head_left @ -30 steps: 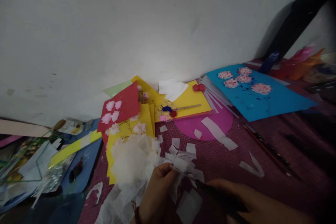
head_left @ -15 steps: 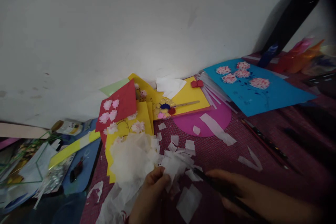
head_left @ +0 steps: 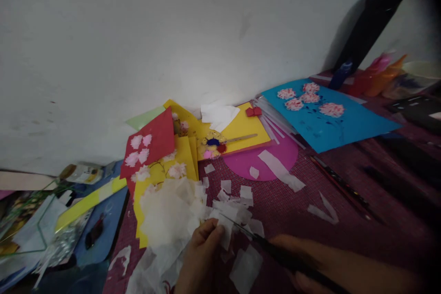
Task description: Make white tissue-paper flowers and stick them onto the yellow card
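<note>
My left hand (head_left: pixel 201 250) pinches a small piece of white tissue paper (head_left: pixel 225 235) between thumb and finger. In my right hand (head_left: pixel 310 257) is a pair of black-handled scissors (head_left: pixel 275 253), its blades lying at the tissue paper just beyond my left fingertips. Whether the blades are parted is hard to make out. Cut white paper squares (head_left: pixel 246 266) lie scattered under and around both hands. To the left of my left hand a heap of white tissue (head_left: pixel 172 206) rests on yellow paper (head_left: pixel 142 234).
Red paper with pink flowers (head_left: pixel 155 140) leans near the wall. A blue sheet (head_left: pixel 354 131) with puffy flowers lies at the right, pencils (head_left: pixel 339 186) in front of it. Paint bottles (head_left: pixel 370 73) stand farther right. A blue board (head_left: pixel 106 225) holds craft scraps at the left.
The view has shifted slightly, so most things sit a little farther left. The scissor blades have moved close to my left fingertips, across the held paper.
</note>
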A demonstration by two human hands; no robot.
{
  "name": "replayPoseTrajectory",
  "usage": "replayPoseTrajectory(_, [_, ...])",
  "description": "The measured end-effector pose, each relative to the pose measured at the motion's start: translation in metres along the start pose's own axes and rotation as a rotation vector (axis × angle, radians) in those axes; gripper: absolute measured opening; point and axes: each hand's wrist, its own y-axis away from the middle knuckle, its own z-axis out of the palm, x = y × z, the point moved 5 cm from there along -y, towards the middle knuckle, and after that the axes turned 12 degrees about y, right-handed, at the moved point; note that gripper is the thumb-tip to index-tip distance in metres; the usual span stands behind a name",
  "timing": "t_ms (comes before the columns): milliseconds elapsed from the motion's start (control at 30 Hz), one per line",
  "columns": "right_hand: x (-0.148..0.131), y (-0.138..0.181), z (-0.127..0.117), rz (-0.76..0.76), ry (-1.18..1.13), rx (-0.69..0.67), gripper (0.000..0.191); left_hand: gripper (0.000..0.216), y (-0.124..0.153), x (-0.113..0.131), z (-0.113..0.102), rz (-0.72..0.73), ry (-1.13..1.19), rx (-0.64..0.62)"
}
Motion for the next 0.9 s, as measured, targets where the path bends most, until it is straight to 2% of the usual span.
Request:
replayPoseTrajectory(200, [0.012, -0.007, 0.003, -0.011, -0.026, -0.034, 0.043, 0.016, -0.005, -0.006, 0.001, -0.021, 0.015, -0.045])
replayPoseTrajectory(400, [0.012, -0.003, 0.001, 0.029, -0.065, 0.0, 0.053, 0.015, -0.008, -0.006, 0.005, -0.038, 0.031, -0.022])
replayPoseTrajectory(533, [0.009, -0.005, 0.002, 0.067, -0.083, -0.003, 0.05, 0.019, -0.009, -0.002, 0.007, 0.014, -0.042, -0.038])
replayPoseTrajectory(700, [0.014, -0.009, 0.006, 0.131, -0.162, 0.023, 0.052, 0.02, -0.01, -0.004, -0.001, -0.024, -0.03, 0.029])
replayPoseTrajectory(800, [0.007, -0.009, -0.003, 0.044, -0.041, 0.084, 0.052, 0.023, -0.013, -0.002, -0.004, -0.006, -0.061, -0.029])
replayPoseTrajectory(900, [-0.003, -0.006, -0.014, -0.055, 0.162, 0.126, 0.05, 0.032, -0.017, 0.006, -0.007, 0.091, -0.062, -0.048])
